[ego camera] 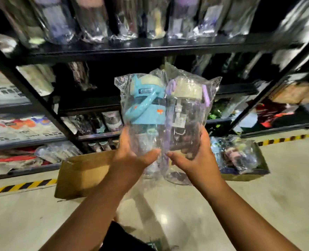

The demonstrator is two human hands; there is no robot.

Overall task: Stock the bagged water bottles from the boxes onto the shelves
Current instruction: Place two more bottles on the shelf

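Clear, glossy, crinkled plastic bags [168,105] wrap clear plastic bottles [184,120]; matt brown cardboard box [81,176]; black metal shelf [132,49]; smooth, shiny floor [168,214].

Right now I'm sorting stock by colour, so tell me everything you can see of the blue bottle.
The blue bottle is clear plastic with a light blue collar and carry loop and a pale cream lid, inside a crinkled transparent bag. It is upright, held before the shelves, its bag against the purple-trimmed bottle. The left hand grips its lower body.
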